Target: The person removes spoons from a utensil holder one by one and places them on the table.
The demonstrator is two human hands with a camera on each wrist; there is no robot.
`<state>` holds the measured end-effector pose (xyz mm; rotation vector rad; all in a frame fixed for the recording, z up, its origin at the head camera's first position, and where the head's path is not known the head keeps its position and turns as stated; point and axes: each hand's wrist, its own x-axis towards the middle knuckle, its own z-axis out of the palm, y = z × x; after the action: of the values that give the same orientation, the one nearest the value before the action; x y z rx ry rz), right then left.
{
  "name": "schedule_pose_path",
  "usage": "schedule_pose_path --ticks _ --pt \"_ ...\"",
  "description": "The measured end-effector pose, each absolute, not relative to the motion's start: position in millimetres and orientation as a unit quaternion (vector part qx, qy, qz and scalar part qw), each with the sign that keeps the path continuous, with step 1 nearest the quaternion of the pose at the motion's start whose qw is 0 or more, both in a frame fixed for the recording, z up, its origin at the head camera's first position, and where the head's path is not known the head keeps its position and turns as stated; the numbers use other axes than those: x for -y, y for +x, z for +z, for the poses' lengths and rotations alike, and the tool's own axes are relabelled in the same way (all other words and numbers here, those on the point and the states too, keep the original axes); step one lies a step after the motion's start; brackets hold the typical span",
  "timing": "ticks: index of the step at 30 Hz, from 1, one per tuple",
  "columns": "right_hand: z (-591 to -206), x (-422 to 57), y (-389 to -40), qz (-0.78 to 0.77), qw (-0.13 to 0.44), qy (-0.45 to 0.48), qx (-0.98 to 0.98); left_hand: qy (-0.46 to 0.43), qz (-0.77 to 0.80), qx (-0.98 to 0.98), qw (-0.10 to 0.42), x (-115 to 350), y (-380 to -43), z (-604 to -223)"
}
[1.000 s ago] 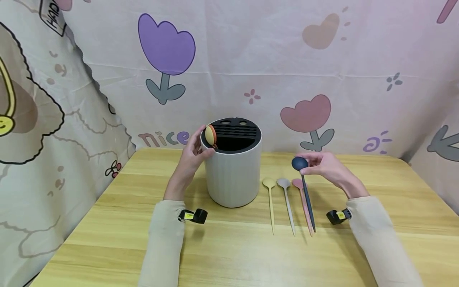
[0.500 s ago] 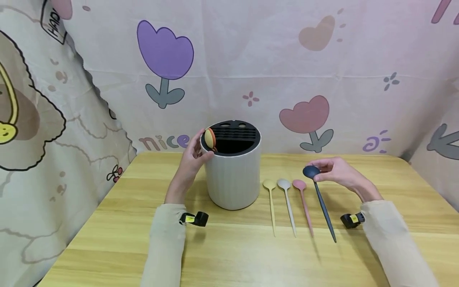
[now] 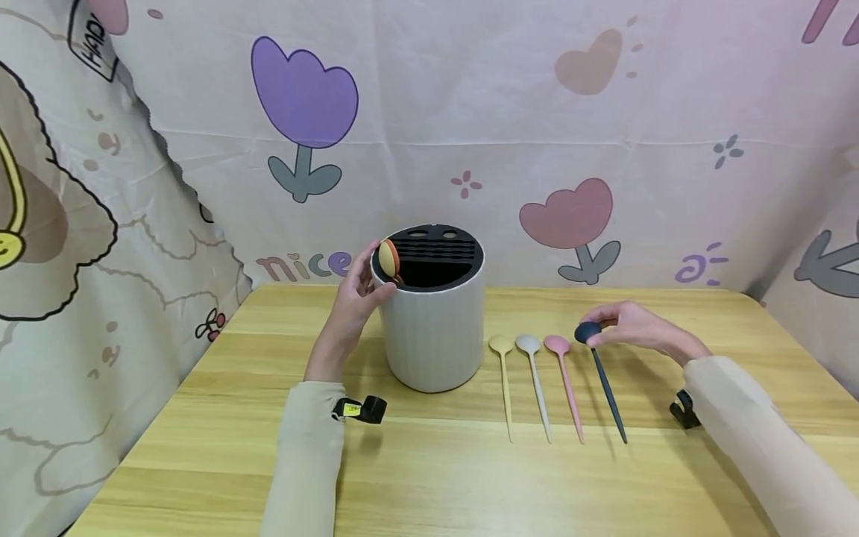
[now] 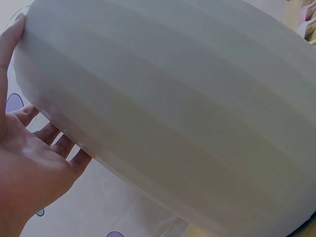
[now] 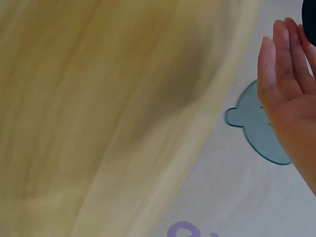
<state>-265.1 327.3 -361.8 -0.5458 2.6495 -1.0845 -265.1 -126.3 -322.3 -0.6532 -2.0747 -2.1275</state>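
Observation:
A ribbed white utensil holder [image 3: 432, 339] with a black slotted lid [image 3: 439, 245] stands on the table. My left hand [image 3: 356, 294] grips its left side near the rim, thumb in front and fingers behind. Its pale wall [image 4: 163, 108] fills most of the left wrist view. Beside that hand, an orange and cream rounded head [image 3: 389, 259] pokes out of the holder's opening. My right hand [image 3: 631, 326] pinches a dark blue spoon [image 3: 609, 391] by its bowl, the handle slanting toward me. In the right wrist view only an edge of the bowl [image 5: 310, 22] shows.
Between the holder and the blue spoon lie a yellow spoon [image 3: 506, 391], a light grey spoon [image 3: 537, 384] and a pink spoon [image 3: 568, 384], handles toward me. A printed cloth [image 3: 416, 89] hangs behind the wooden table [image 3: 429, 477].
My right hand has carried the blue spoon rightward, off the pink one, then lowered it; its handle has swung slightly. The left hand has stayed on the holder.

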Motion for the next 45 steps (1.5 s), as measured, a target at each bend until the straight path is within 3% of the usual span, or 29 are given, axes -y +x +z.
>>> schedule_pose_path --ticks 7,22,45 --pt "-376 -325 -278 -0.350 0.169 -0.175 -0.905 -0.211 -0.697 0.683 0.050 127 -265 -325" --pt "-383 -324 -280 -0.327 0.141 -0.172 -0.919 -0.214 -0.699 0.680 0.051 126 -265 -327" --pt "-376 -323 -279 -0.330 0.169 -0.163 -0.914 -0.209 -0.696 0.685 0.053 127 -265 -322"
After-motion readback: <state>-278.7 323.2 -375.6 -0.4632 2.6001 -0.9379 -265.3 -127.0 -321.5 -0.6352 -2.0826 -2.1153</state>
